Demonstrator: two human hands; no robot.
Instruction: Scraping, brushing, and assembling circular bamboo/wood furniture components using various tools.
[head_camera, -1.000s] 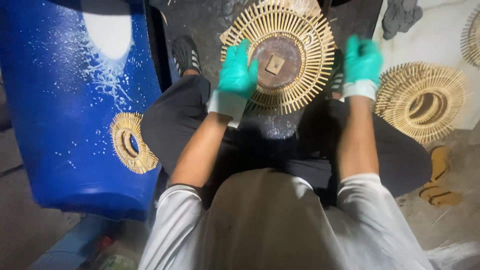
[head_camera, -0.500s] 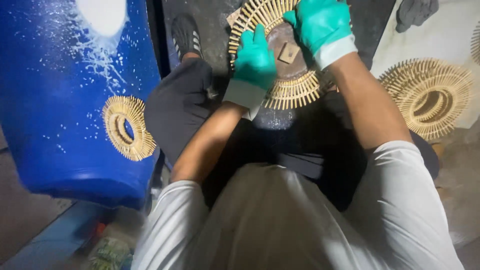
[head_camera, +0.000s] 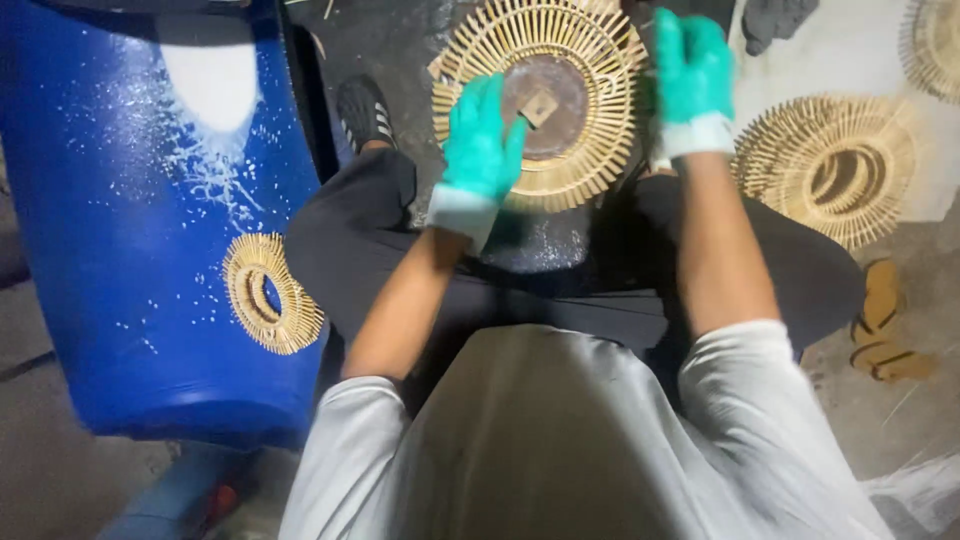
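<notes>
- Woven bamboo disc (head_camera: 575, 105): a round, sunburst-shaped piece of pale slats around a dark brown centre, lying at about 12 o'clock in the head view, just beyond the person's knees.
- Being round, the disc has no long axis; its flat face is turned up toward the camera and its slats radiate outward all around.
- A small tan square block (head_camera: 540, 108) sits on the dark centre, turned cornerwise.
- Left hand (head_camera: 482, 140), in a teal glove, lies over the disc's rim at its 8 o'clock side; the fingers are held together and stretched toward the centre, resting flat on it and not pinching.
- Right hand (head_camera: 692, 72), also in a teal glove, is at the disc's 3 o'clock edge; the fingers are together and point away from the body. I cannot tell whether they clasp the rim or only rest against it.
- A blue barrel (head_camera: 130, 250) lies at 9 o'clock, speckled white, with a small woven ring (head_camera: 270, 293) on it.
- A second woven disc (head_camera: 830, 165) with an open centre lies at 2 o'clock on a pale sheet (head_camera: 860, 50), well apart from the hands.
- A dark shoe (head_camera: 365, 110) shows at 11 o'clock, beside the barrel.
</notes>
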